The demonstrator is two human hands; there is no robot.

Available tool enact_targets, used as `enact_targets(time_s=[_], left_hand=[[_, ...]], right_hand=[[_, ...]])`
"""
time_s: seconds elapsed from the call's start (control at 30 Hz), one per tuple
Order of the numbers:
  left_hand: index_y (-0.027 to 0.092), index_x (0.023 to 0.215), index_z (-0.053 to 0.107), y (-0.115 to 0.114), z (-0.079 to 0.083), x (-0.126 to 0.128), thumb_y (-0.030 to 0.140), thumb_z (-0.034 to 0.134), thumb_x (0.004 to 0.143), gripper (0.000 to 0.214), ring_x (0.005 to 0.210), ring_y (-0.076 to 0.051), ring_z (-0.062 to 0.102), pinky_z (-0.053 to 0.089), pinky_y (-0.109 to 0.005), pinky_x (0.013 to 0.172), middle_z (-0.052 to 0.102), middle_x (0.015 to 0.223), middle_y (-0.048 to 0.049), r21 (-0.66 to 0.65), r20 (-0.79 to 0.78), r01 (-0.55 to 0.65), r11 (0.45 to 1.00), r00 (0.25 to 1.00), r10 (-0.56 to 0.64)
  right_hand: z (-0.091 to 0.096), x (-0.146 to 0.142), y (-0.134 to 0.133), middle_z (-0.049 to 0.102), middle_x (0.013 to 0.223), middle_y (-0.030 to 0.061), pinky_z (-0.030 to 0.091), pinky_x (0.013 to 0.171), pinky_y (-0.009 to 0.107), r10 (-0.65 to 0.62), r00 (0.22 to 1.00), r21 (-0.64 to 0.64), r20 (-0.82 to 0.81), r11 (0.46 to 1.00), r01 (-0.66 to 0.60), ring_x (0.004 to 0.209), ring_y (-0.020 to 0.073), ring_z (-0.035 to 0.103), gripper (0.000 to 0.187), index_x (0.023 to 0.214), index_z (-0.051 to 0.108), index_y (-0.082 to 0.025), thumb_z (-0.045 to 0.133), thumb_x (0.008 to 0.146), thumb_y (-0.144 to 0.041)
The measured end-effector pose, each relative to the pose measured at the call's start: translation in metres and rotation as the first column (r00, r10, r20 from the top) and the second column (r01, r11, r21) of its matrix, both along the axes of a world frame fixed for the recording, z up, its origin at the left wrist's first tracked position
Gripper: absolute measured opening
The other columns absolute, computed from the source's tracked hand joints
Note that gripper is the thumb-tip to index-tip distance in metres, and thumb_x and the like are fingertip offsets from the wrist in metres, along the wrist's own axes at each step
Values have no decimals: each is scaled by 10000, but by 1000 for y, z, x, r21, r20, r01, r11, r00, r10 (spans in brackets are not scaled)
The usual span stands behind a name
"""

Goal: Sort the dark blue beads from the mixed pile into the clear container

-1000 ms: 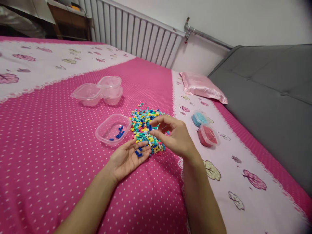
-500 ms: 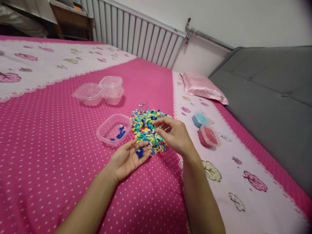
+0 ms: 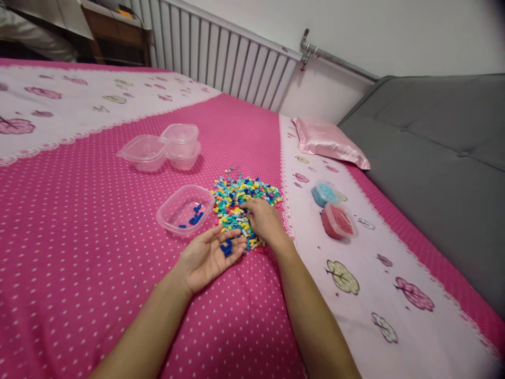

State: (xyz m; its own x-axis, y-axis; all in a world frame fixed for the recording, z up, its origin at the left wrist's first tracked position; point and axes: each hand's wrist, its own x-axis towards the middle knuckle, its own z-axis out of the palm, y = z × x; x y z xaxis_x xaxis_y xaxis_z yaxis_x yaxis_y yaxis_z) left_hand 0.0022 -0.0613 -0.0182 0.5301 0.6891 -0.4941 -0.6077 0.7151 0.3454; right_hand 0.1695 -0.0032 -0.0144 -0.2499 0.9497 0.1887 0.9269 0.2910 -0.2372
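Observation:
A heap of small multicoloured building bricks (image 3: 229,202) lies on the pink polka-dot bedspread. My left hand (image 3: 207,258) rests palm up at the near edge of the heap, fingers stretched out, carrying several dark blue bricks (image 3: 226,247) on its fingers. From the right, my right hand (image 3: 265,220) reaches down into the heap with its fingers curled and pressed among the bricks; what is between the fingertips is hidden. Just left of the heap, an open clear plastic container (image 3: 168,215) has several dark blue bricks (image 3: 196,216) in it.
Clear containers (image 3: 144,150) stand grouped farther back on the left. To the right sit a container of light blue pieces (image 3: 324,193) and one of red pieces (image 3: 337,221). A pink pillow (image 3: 329,145) lies by the grey headboard (image 3: 430,137). A radiator (image 3: 229,58) lines the wall.
My right hand has moved down and left, from just above the heap to its fingers in the bricks. My left hand and the blue bricks on it have stayed in place.

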Motion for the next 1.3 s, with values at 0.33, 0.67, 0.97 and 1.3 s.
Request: enact_targets(time_s=[0.33, 0.67, 0.97, 1.3], left_hand=[[34, 931, 574, 1, 1, 1, 251, 393, 886, 286, 765, -195, 657, 545, -288, 735, 652, 836, -162, 1, -5, 5, 1000, 1000, -5], [44, 950, 564, 0, 4, 1, 243, 400, 883, 267, 748, -182, 660, 549, -284, 731, 659, 826, -164, 8, -9, 8, 1000, 1000, -7], [39, 937, 565, 0, 2, 1, 248, 402, 884, 271, 770, -190, 661, 546, -289, 748, 656, 839, -165, 7, -4, 3, 1000, 1000, -3], [50, 953, 562, 1, 1, 1, 240, 402, 883, 258, 768, -191, 666, 550, -290, 743, 664, 836, -164, 10, 3, 8, 1000, 1000, -8]], right_hand=[[-2, 3, 0, 606, 1006, 55, 417, 828, 280, -58, 998, 8, -28, 998, 59, 953, 184, 544, 224, 963, 623, -208, 548, 772, -118], [6, 8, -1, 649, 832, 16, 389, 650, 250, -230, 971, 34, -71, 972, 233, 752, 165, 573, 186, 911, 612, -214, 565, 742, -151], [16, 19, 0, 690, 830, 8, 442, 683, 288, -457, 886, -36, -78, 890, 455, 812, 204, 618, 89, 798, 682, -260, 647, 717, -254], [21, 16, -2, 705, 819, 13, 494, 741, 286, -252, 902, 7, -352, 962, 272, 753, 157, 645, 124, 857, 691, -214, 625, 753, -225]])
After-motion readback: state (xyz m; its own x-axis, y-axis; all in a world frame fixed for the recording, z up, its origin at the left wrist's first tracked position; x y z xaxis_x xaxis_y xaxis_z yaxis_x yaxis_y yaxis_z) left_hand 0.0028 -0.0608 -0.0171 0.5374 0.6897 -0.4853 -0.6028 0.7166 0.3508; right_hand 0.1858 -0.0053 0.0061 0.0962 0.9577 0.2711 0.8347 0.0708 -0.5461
